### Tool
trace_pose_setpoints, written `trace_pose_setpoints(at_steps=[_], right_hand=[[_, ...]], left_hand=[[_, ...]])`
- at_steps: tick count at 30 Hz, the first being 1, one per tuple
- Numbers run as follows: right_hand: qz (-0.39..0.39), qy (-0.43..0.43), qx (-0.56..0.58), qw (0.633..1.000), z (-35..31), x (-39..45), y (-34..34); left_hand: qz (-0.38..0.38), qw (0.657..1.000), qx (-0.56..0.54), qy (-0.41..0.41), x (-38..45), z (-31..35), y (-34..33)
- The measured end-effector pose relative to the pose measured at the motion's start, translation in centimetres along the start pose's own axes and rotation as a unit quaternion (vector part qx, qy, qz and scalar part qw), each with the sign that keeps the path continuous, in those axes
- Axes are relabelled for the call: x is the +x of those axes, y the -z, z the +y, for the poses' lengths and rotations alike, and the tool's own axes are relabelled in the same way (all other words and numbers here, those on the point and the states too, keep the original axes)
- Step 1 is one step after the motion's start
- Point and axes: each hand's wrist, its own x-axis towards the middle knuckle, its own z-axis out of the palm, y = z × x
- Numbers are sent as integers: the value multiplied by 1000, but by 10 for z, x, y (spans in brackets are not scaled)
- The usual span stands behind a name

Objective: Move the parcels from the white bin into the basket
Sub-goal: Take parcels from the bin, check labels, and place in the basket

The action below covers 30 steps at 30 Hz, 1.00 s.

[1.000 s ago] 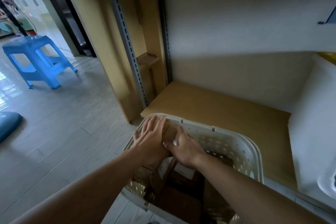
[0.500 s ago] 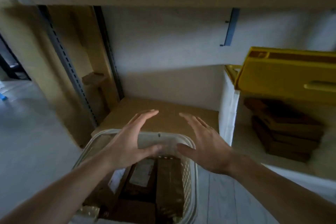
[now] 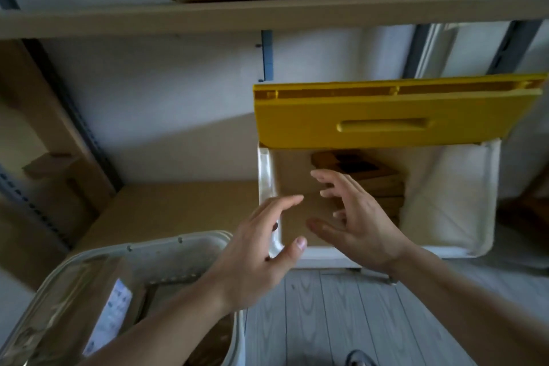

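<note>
Head view: two empty hands [image 3: 361,223], one white bin [image 3: 445,199].

Both empty hands, left hand [image 3: 261,252] and right hand [image 3: 361,224], reach over the white bin [image 3: 451,211].

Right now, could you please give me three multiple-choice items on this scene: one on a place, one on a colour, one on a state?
1. Where is the basket?
A. left of the bin
B. on the top shelf
C. inside the bin

2. What colour is the lid?
A. blue
B. yellow
C. red

3. What do the hands hold?
A. a parcel
B. the lid
C. nothing

Key: 1 A, it sits lower left of the bin. 2 B, plainly yellow. 3 C, left hand and right hand reach with spread, empty fingers.
</note>
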Motion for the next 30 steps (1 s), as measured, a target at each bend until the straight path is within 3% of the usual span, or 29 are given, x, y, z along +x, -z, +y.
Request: trace_pose_setpoints(at_steps=[6, 9, 13, 18, 20, 23, 25, 30], right_hand=[[21, -20, 3, 1000, 31, 8, 21], [58, -54, 24, 997, 49, 12, 37], [78, -105, -3, 991, 83, 14, 54], [57, -162, -34, 984, 114, 24, 56], [37, -167, -55, 984, 121, 28, 54], [29, -174, -65, 982, 128, 32, 56], [30, -177, -61, 982, 131, 32, 57], [71, -208, -30, 975, 130, 27, 65]], left_hand=[[-10, 993, -111, 34, 46, 8, -45], [35, 985, -161, 55, 82, 6, -67], [91, 966, -186, 154, 137, -13, -101], [71, 948, -105, 291, 198, -37, -135], [79, 930, -123, 337, 212, -43, -151], [118, 916, -160, 348, 231, -57, -171], [148, 891, -244, 353, 239, -61, -177], [160, 856, -337, 358, 221, -57, -164]])
